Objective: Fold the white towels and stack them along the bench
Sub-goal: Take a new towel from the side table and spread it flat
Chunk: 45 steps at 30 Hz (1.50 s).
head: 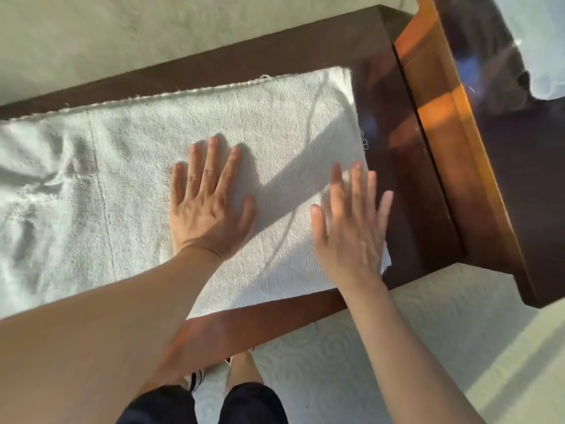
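Nearest the camera, the person's dark shorts (253, 405) and a foot are showing above a pale patterned rug (382, 347). Just beyond, the near edge of the dark wooden bench (275, 313) is catching the sun. A white towel (122, 185) is lying spread along the bench top, rumpled toward the left and smoother toward its right end.

The left hand (208, 206) is lying flat, palm down, on the towel's middle part, fingers spread and gripping nothing. The right hand (351, 231) is likewise open with fingers apart, over the towel's right end near the frayed edge; it is blurred, so whether it is pressing on the cloth or hovering just above it is hard to tell. The towel is lying under both palms, not pinched by either.

Past the towel's far hem, the bench's back edge is meeting a pale wall.
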Motion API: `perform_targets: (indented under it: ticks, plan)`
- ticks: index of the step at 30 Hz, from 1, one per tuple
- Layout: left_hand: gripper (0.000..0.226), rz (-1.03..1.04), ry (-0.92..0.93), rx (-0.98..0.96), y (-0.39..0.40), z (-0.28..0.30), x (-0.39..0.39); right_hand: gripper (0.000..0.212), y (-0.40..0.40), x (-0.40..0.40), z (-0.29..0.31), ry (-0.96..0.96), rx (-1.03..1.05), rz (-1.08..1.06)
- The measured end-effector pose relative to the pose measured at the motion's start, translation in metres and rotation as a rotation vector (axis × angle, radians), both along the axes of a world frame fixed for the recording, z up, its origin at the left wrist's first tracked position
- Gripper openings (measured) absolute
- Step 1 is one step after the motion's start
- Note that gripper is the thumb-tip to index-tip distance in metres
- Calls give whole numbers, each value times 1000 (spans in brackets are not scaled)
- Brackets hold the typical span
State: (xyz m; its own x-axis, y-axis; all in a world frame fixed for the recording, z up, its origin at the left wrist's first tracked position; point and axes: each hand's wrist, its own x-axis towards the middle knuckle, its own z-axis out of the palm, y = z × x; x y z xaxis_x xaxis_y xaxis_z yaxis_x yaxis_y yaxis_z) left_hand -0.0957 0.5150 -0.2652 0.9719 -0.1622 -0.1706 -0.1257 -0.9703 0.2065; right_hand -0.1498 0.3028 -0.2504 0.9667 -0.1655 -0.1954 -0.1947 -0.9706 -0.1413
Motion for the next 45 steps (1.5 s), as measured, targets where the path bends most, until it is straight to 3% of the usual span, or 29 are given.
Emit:
perform_targets:
  ticks: [2, 7, 11, 16, 20, 22, 25, 26, 27, 30, 31, 35, 36, 39, 42, 45]
  plan:
    - [77, 3, -7, -1, 0, 0, 0, 64, 8, 5, -1, 7, 43, 21]
    - [76, 2, -29, -11, -1, -3, -1, 76, 0, 12, -4, -99, 72, -258]
    - [76, 3, -36, -1, -1, -4, -1, 44, 3, 23, -8, -309, 181, -459]
    - [76, 3, -43, -8, -1, -5, -1, 10, -8, 24, -9, -433, 125, -337]
    - [76, 3, -47, -12, 0, -6, -2, 12, -13, 28, -7, -420, 95, -445]
    - [76, 4, -50, -9, 1, -6, -2, 24, 4, 28, 1, -422, 34, -451]
    - [77, 8, -53, -15, 0, -5, -2, 53, 24, 14, -2, -200, 24, 89]
    - [77, 9, -54, -17, 0, -5, -2, 56, 17, 12, -7, -93, 14, 161]
    - [77, 8, -49, -18, 0, -5, -2, 58, 4, 13, -10, -25, 1, 111]
    - [78, 8, -53, -14, -1, -5, -2, 65, -21, 17, -12, -38, -53, -331]
    - [78, 7, -55, -10, -1, -5, -2, 65, -11, 18, -8, -71, -55, -339]
    - [78, 12, -63, -51, 0, -5, -2, 62, 49, -13, -7, -127, 54, 278]
    - [79, 9, -66, -67, 0, -5, -2, 62, 47, -18, -13, -101, 13, 313]
    - [81, 14, -90, -128, -2, -6, -5, 63, 26, -14, -22, -73, -53, 62]
    - [78, 27, -99, -220, 3, -3, -7, 66, 32, -12, -20, -43, -64, -17]
    - [65, 117, -54, -546, 13, 10, -13, 71, 56, -16, -16, -101, -56, -114]
